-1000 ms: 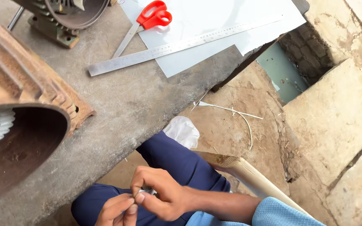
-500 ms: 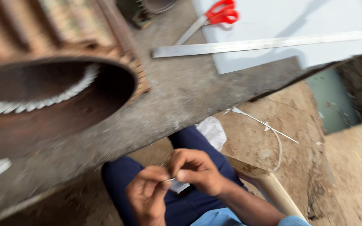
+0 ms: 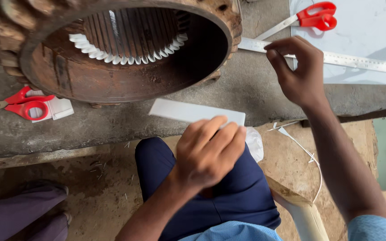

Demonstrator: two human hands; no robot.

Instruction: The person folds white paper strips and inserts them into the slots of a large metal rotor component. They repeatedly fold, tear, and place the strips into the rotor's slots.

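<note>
A: Largest first; rusty round motor housing (image 3: 126, 49) lying on the grey concrete slab (image 3: 246, 89), open end toward the camera; ribbed slots inside, a ring of white paper liners (image 3: 112, 56) poking out of them.

B: And on the slab to the right?

A: Pale sheet (image 3: 362, 31) at the top right corner; long steel ruler (image 3: 358, 61) laid across its lower edge; red-handled scissors (image 3: 316, 15) above the ruler. A second pair of red scissors (image 3: 25, 103) lies at the left, on a small white pad, just beside the housing.

B: Hands?

A: Left hand (image 3: 208, 151) over the blue-trousered lap; fingers curled together, gripping one end of a white paper strip (image 3: 188, 111); the strip sticks out leftward, flat, in front of the slab's edge, below the housing mouth. Right hand (image 3: 298, 71) raised over the slab near the ruler's left end; fingertips drawn together as if in a pinch; cannot tell whether anything is between them.

B: Smaller bits?

A: Thin white offcuts (image 3: 300, 145) on the dirt floor by the right forearm; a wooden handle (image 3: 300, 209) beside the knee; another person's dark trouser leg (image 3: 18, 209) at lower left.
</note>
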